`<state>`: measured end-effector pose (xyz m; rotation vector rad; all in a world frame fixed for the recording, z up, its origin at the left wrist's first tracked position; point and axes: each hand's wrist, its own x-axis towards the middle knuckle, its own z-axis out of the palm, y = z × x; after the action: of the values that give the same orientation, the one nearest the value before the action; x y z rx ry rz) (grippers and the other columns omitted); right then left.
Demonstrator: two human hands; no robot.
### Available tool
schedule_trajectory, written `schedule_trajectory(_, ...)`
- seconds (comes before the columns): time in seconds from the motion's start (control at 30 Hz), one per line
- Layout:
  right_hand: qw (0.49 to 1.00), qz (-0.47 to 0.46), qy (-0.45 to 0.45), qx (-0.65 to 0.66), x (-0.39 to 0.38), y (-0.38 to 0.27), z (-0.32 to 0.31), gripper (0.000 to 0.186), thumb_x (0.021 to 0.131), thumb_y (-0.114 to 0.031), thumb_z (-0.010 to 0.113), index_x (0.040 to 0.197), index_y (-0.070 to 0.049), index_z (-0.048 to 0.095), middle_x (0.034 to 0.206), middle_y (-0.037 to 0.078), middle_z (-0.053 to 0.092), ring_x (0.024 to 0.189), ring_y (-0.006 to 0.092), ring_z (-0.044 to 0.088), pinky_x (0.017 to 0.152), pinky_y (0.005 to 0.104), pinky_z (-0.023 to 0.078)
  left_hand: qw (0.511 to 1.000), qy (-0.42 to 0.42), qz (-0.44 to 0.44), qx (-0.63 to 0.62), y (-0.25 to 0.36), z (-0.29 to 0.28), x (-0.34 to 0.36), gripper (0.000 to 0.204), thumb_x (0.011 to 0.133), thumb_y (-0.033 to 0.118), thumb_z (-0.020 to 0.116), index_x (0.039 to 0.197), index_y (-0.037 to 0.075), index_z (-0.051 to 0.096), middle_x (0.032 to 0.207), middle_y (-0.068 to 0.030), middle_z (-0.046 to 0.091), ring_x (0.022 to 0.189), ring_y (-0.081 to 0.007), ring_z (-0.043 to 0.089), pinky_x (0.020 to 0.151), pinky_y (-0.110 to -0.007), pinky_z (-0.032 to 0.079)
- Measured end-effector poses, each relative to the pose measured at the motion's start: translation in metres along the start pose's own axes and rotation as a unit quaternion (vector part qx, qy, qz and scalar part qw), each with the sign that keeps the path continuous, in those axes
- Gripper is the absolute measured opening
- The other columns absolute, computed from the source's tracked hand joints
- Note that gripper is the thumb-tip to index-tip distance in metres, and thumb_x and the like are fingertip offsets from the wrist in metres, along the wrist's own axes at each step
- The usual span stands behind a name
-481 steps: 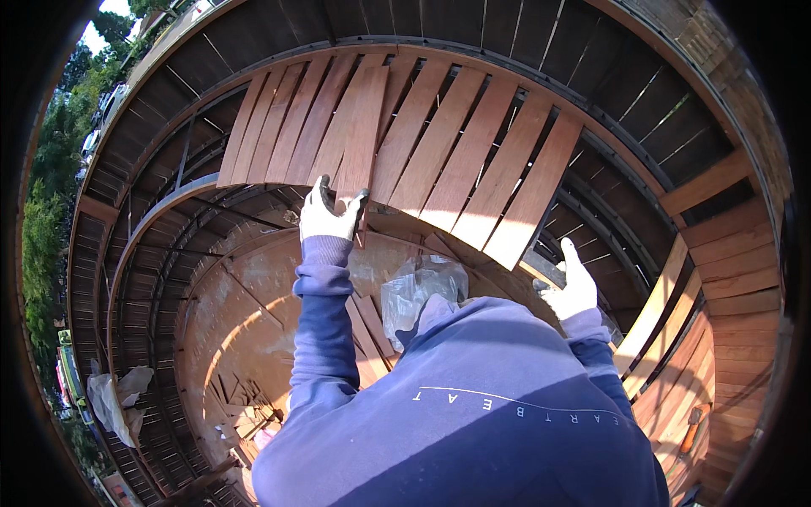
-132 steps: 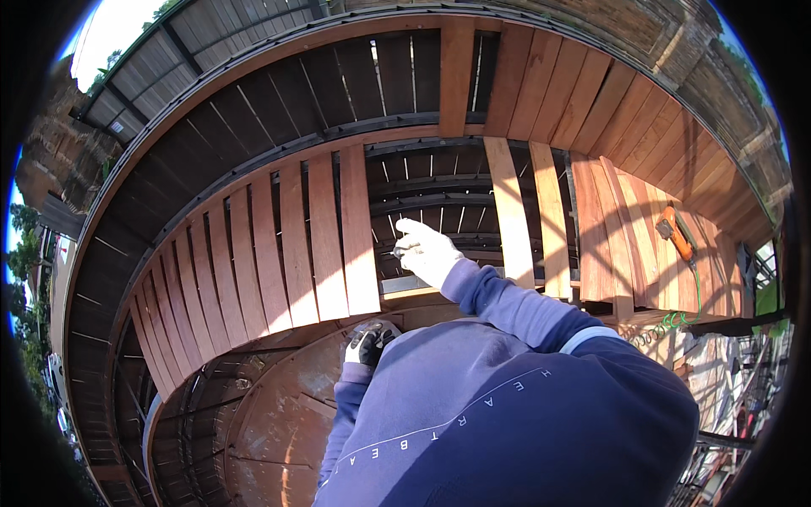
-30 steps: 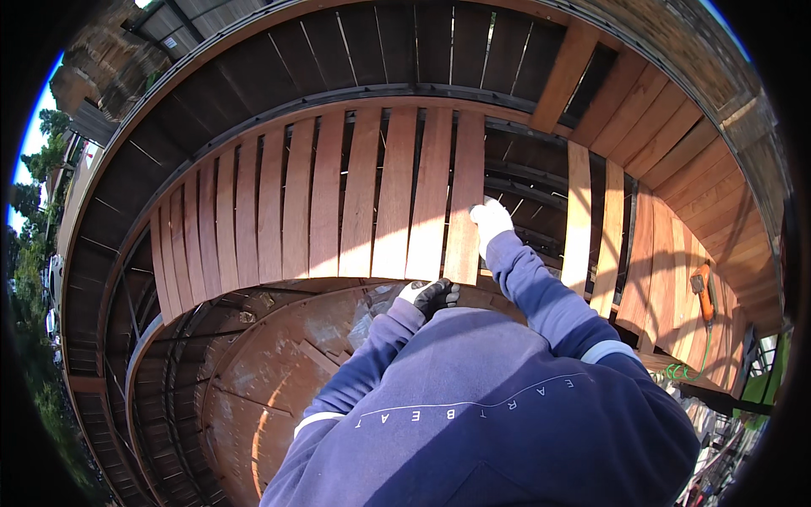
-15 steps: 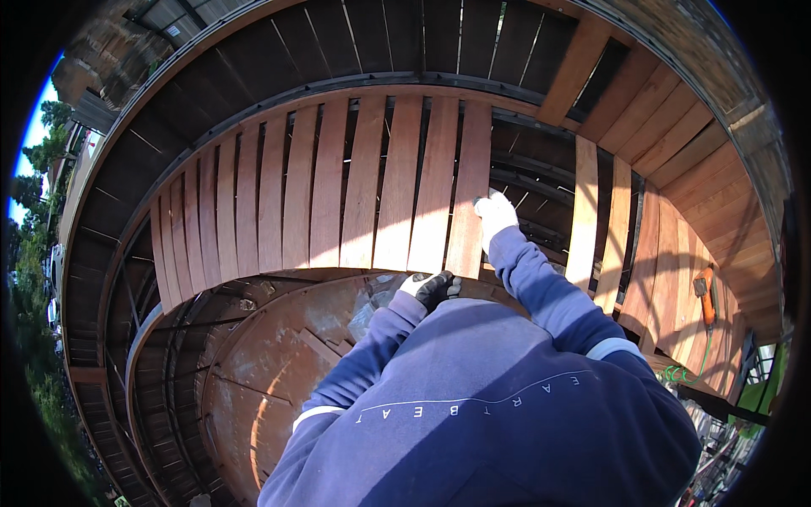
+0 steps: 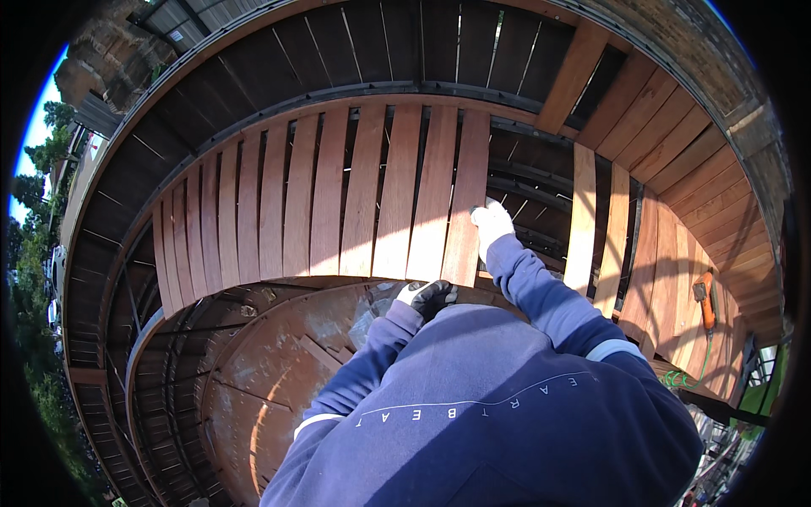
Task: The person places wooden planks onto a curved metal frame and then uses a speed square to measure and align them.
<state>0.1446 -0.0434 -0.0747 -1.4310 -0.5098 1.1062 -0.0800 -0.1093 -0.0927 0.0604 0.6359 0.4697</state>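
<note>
Wooden plank, right end of the slat row, hands at its edges.
Right hand, forearm angled far-left, grips its right edge; left hand curls at its near end, hold unclear.

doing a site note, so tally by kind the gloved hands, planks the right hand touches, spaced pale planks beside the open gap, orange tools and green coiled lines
Gloved hands (left hand, right hand): 2
Plank the right hand touches: 1
Spaced pale planks: 2
Orange tool: 1
Green coiled line: 1
Total: 7
</note>
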Motion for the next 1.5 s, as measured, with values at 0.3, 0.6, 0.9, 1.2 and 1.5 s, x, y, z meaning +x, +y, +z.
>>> schedule_trajectory(0.3,1.000,0.003,-0.004,-0.001,0.008,0.013,0.004,0.038,0.074,-0.008,0.056,0.110,0.000,0.059,0.090,0.010,0.061,0.079,0.0195,0.054,0.072,0.0316,0.045,0.957,0.021,0.089,0.275,-0.014,-0.067,0.042,0.012,0.088,0.014,0.059,0.087,0.002,0.057,0.094,-0.0106,0.055,0.086,-0.0198,0.052,0.081,-0.031,0.043)
schedule_trajectory(0.6,1.000,-0.013,-0.002,0.017,-0.003,-0.006,0.006,0.042,0.075,-0.006,0.057,0.116,-0.001,0.058,0.093,0.008,0.062,0.081,0.0171,0.054,0.075,0.0303,0.045,1.000,0.006,0.022,-0.019,-0.001,0.005,-0.008,0.017,0.083,-0.001,0.063,0.098,-0.007,0.056,0.099,-0.0195,0.062,0.090,-0.0280,0.061,0.084,-0.038,0.051)
schedule_trajectory(0.9,0.999,-0.011,0.000,0.033,-0.003,-0.002,0.006,0.034,0.082,-0.007,0.058,0.115,-0.001,0.058,0.089,0.004,0.059,0.078,0.0138,0.050,0.074,0.0296,0.044,0.989,0.108,0.062,0.077,0.002,0.022,-0.014,0.021,0.087,0.002,0.062,0.105,-0.008,0.059,0.098,-0.0177,0.065,0.085,-0.0247,0.065,0.077,-0.031,0.056)
schedule_trajectory(1.2,0.993,-0.100,0.048,0.045,-0.027,-0.019,-0.021,0.046,0.087,-0.002,0.060,0.131,-0.002,0.045,0.103,0.007,0.060,0.092,0.0125,0.057,0.076,0.0250,0.049,0.980,0.013,-0.002,0.198,0.012,0.000,-0.011,0.028,0.084,0.013,0.066,0.105,-0.005,0.061,0.100,-0.0140,0.065,0.090,-0.0234,0.064,0.083,-0.033,0.053)
schedule_trajectory(1.5,0.975,-0.076,0.009,0.208,-0.150,-0.054,-0.099,0.030,0.083,0.002,0.059,0.113,-0.001,0.056,0.092,0.008,0.058,0.079,0.0150,0.055,0.069,0.0215,0.046,0.752,-0.145,-0.017,0.643,-0.003,0.044,0.018,0.029,0.089,0.024,0.063,0.108,0.002,0.062,0.098,-0.0043,0.065,0.090,-0.0153,0.061,0.083,-0.026,0.048)
